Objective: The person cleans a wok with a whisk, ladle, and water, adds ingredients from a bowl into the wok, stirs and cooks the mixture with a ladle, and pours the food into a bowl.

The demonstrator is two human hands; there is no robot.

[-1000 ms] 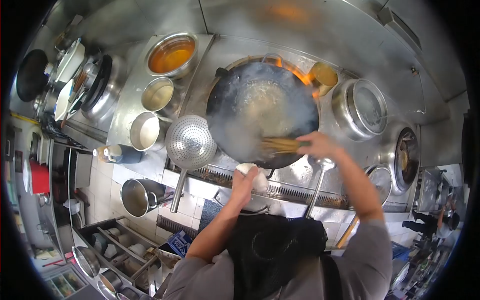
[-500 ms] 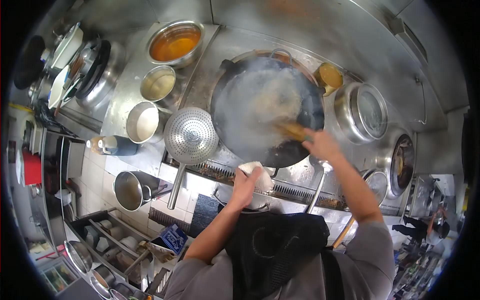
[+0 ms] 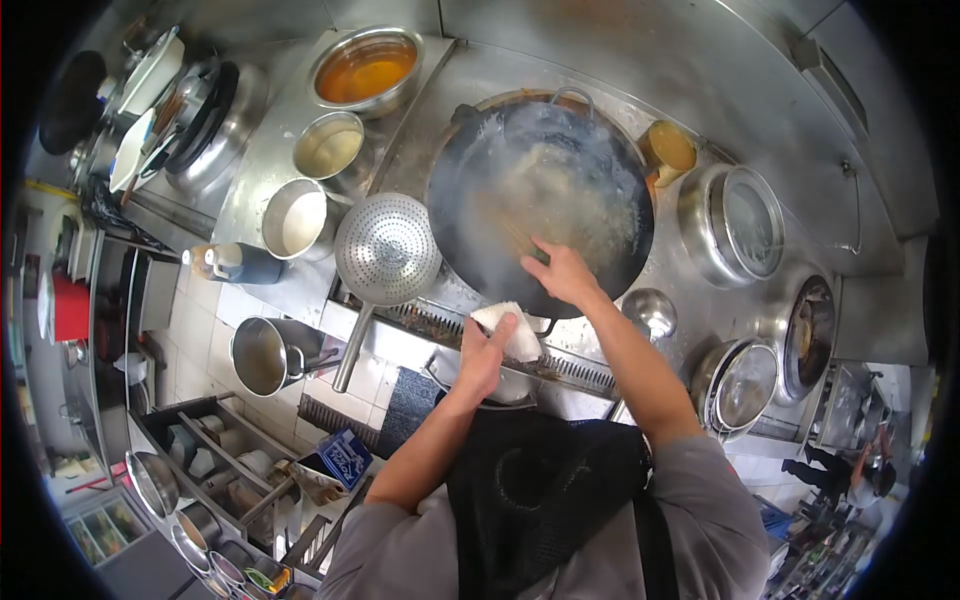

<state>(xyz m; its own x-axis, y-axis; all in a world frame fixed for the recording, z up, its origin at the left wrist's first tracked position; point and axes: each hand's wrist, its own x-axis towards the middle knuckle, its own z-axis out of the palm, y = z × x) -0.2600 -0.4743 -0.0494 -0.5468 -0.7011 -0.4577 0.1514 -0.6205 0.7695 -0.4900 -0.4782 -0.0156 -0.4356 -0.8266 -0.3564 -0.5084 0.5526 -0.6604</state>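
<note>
A large black wok (image 3: 618, 262) stands on the stove with steam rising over cloudy, foamy liquid inside it. My right hand (image 3: 562, 273) reaches over the wok's near side, closed around a tan wok brush (image 3: 518, 238); steam and blur veil the brush's far end. At the wok's near rim my left hand (image 3: 482, 358) is closed on a folded white cloth (image 3: 522, 336), beside the wok's near loop handle. Whether the cloth wraps that handle is hidden. A perforated strainer (image 3: 388, 250) lies left of the wok.
Left of the stove are a bowl of orange liquid (image 3: 365, 72) and two metal pots. A ladle (image 3: 650, 312), lidded pots (image 3: 750, 222) and a yellowish container (image 3: 668, 150) stand to the right. Another person (image 3: 868, 482) is at far right.
My right hand has swept the brush leftward across the wok, and the ladle's bowl now shows. My left hand stays on the cloth at the near rim. The view has shifted slightly.
</note>
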